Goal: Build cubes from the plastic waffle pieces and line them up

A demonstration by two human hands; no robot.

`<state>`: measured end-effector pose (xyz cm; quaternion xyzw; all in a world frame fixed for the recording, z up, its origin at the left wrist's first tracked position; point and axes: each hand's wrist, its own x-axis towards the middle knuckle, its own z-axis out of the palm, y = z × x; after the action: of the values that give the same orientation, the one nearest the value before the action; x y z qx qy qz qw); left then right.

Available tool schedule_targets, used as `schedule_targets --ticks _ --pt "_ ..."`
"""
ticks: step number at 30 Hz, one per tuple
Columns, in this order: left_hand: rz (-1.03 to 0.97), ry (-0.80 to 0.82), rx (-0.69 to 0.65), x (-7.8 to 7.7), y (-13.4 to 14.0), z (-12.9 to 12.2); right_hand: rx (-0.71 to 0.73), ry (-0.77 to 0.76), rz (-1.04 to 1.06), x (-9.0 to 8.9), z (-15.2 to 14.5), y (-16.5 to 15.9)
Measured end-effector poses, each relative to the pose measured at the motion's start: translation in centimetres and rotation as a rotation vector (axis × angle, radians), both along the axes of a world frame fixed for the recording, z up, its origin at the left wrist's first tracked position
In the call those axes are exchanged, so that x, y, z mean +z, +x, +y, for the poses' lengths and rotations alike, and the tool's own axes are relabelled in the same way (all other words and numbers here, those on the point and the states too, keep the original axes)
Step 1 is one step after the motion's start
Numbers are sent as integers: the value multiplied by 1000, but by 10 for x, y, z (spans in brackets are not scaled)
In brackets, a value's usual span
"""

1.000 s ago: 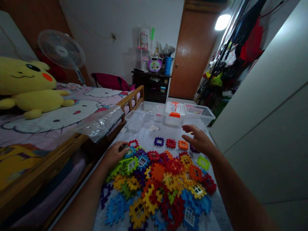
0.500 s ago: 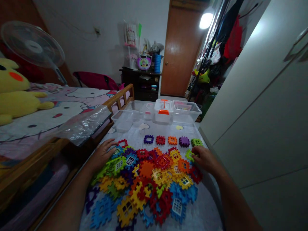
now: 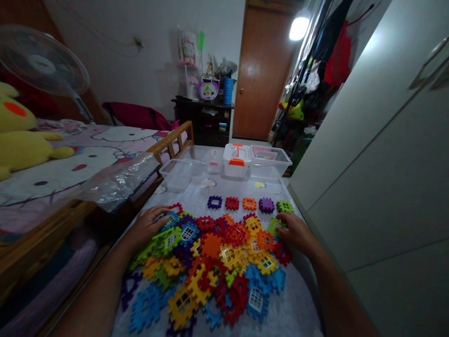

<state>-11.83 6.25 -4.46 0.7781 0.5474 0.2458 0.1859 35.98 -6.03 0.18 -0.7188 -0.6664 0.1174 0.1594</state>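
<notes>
A heap of toothed plastic building pieces in many colours, an orange square piece near its middle, spreads across the cloth-covered table in front of me. My left hand lies at the heap's upper left, fingers stretched out and apart, beside a red frame piece and a blue window piece. At the upper right, my right hand has its thumb and fingers apart at the edge of a green piece. Behind the heap runs a row of square pieces: dark blue, red, orange, purple and green.
Clear plastic bins and a lidded box with orange latches stand at the table's far end. A bed with a wooden rail borders the left side. On the right is a white cabinet.
The view has shifted slightly. My right hand's fingers reach a little farther left over the green piece; my left hand stays about where it was.
</notes>
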Motion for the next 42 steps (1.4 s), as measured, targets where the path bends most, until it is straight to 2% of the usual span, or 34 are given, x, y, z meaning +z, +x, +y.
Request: schedule_targets --ticks 3,8,10,15,21,26,29,42 --pt "-8 -14 1 1 0 0 28 35 38 9 -1 -7" --pt "-23 -27 -14 3 1 -1 74 232 107 18 -3 -28" --pt "-24 -26 -5 4 2 -2 131 258 141 19 -4 -38" --pt "-33 -35 26 5 3 -4 372 82 218 23 -8 -49" --pt "-16 -31 -14 5 3 -4 296 72 209 24 -11 -37" --pt "-9 -11 -21 5 2 -3 292 -54 170 18 -12 -43" --pt "-10 -9 -16 5 1 -2 287 -78 142 16 -12 -48" --pt "-49 -62 5 6 3 -4 427 -42 212 17 -13 -48"
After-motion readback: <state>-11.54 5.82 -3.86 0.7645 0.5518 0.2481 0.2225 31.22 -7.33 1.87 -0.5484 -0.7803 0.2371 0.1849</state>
